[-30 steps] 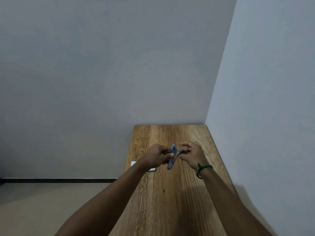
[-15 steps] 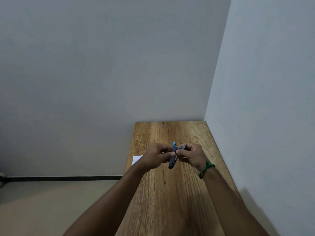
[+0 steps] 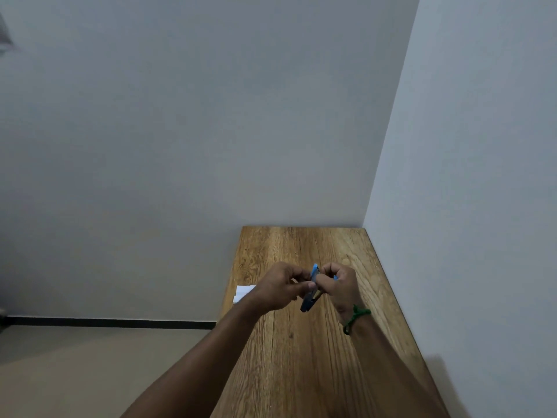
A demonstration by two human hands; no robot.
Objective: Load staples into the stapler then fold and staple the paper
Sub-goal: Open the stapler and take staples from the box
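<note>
Both hands' fingers clamped on stapler, held above desk mid-width: left hand on its left, right hand on its right. Paper left of stapler, at desk edge.

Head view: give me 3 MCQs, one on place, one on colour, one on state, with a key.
1. Where is the paper?
A. at the table's left edge, partly behind the left hand
B. at the far right corner
C. on the floor

2. What colour is the band on the right wrist?
A. red
B. green
C. white

3. What is the state of the stapler?
A. lying flat on the table
B. held up by both hands
C. pressed onto the paper

Key: 1 A, the white sheet sits at the edge of the table beside the left hand. 2 B, it shows green. 3 B, the left hand and right hand grip it above the wood.
</note>
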